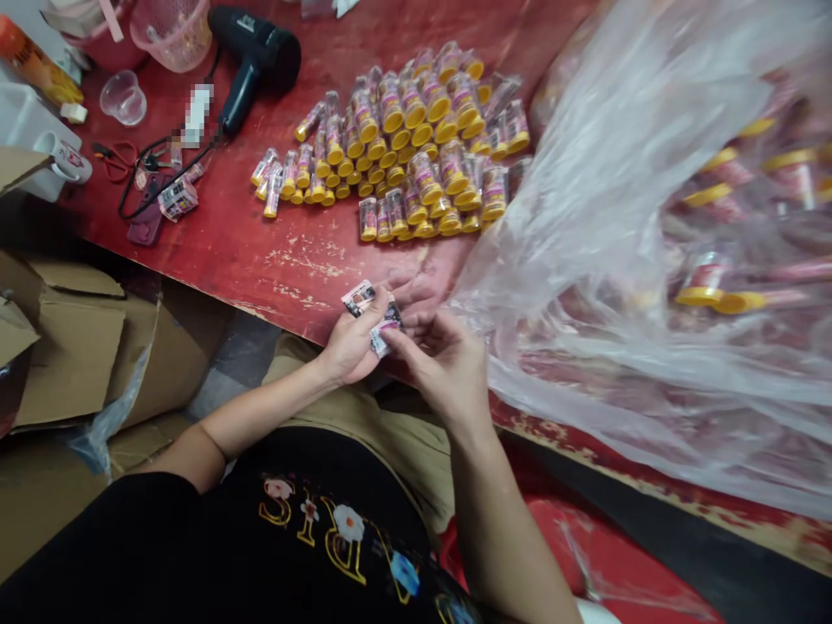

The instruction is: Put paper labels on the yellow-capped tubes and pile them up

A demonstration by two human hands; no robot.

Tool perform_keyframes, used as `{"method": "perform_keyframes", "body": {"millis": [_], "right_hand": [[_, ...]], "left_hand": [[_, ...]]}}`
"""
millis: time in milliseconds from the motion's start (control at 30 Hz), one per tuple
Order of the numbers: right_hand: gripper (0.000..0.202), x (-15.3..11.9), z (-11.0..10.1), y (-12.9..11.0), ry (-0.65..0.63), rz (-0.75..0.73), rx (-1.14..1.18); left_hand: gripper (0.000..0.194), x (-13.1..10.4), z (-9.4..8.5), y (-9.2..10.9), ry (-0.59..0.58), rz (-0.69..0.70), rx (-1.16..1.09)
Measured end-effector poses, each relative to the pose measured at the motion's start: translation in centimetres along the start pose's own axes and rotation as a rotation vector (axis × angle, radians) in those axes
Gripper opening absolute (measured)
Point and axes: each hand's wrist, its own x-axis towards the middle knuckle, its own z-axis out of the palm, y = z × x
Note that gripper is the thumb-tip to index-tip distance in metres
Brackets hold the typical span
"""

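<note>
Near the table's front edge, my left hand (pixel 354 347) is closed on a small bundle of printed labels (pixel 360 299), pink, black and white, its thumb lying across them. My right hand (pixel 448 355) meets the bundle from the other side, with its thumb at the lower part of the labels and its fingers curled. Whether it grips one label or several is hidden. Beyond both hands lies a big pile of clear tubes with yellow caps (pixel 427 178), pink and purple labels around them.
A large clear plastic bag (pixel 585 217) holding more yellow-capped tubes covers the table's right side. At the left back lie a black heat gun (pixel 243 95), red-handled scissors (pixel 115 162), a mug (pixel 63 158) and a pink basket (pixel 178 39). Cardboard boxes (pixel 71 355) stand below left.
</note>
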Motion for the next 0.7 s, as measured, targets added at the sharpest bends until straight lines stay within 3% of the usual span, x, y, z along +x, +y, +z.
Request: {"method": "perform_keyframes", "body": {"millis": [167,300,367,433,500,567,600,633,700], "right_hand": [[0.021,-0.4,-1.8,-0.3,0.124,-0.081,-0.196],[0.018,-0.5,-3.2,-1.4,0.245,-0.175,-0.244],[0.016,-0.6,-3.8,-2.0,0.192,-0.209,-0.285],[0.018,-0.3,-5.0,-2.1,0.058,-0.243,-0.333],[0.024,1.1,-7.4,-1.7,0.018,-0.232,-0.374],[0.030,3.6,-11.3,-0.7,0.192,-0.220,-0.444],[0.031,5.2,-13.6,-0.1,0.385,-0.255,-0.502],[0.030,6.8,-15.8,0.5,0.489,-0.277,-0.522],[0.032,9.9,-19.6,1.9,0.488,-0.300,-0.524]], "left_hand": [[0.027,0.0,0.8,-0.5,0.062,0.011,0.007],[0.037,0.3,0.5,-0.8,0.143,0.106,0.106],[0.047,0.4,0.5,-1.1,0.145,0.137,0.205],[0.051,0.7,0.6,-1.5,0.126,0.156,0.273],[0.049,1.0,1.0,-2.0,0.150,0.207,0.275],[0.046,1.4,1.4,-2.4,0.193,0.272,0.268],[0.044,1.5,1.7,-2.5,0.204,0.291,0.273],[0.043,1.6,1.9,-2.6,0.204,0.292,0.282],[0.042,1.6,2.2,-2.6,0.188,0.243,0.282]]}}
